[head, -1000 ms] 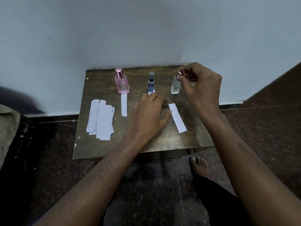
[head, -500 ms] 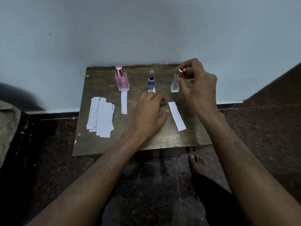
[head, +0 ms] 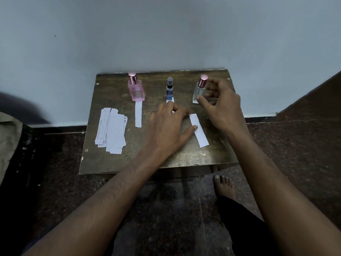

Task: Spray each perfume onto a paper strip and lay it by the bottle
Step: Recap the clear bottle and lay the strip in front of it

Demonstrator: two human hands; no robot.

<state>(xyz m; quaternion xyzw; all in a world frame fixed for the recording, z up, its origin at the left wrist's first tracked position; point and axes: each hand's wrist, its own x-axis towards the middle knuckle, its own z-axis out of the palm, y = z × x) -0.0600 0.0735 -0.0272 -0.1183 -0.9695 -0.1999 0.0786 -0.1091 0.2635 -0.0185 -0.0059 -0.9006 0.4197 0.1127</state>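
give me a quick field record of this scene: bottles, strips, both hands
pink bottle: upright, capped, strip laid in front
blue bottle: upright, its strip mostly hidden under the left hand
clear bottle: upright, pink cap on
loose strip: flat, angled, before the clear bottle
spare strips: stacked at table's left
left hand: resting flat, thumb on loose strip
right hand: thumb touching the clear bottle, fingers loosely curled

You've got three capped bottles upright along the table's (head: 110,163) far edge, pink bottle (head: 136,90) left, blue bottle (head: 169,89) middle, clear bottle (head: 199,90) right, one strip (head: 138,114) before pink, another strip (head: 199,133) angled mid-right, spare strips (head: 110,130) stacked left.
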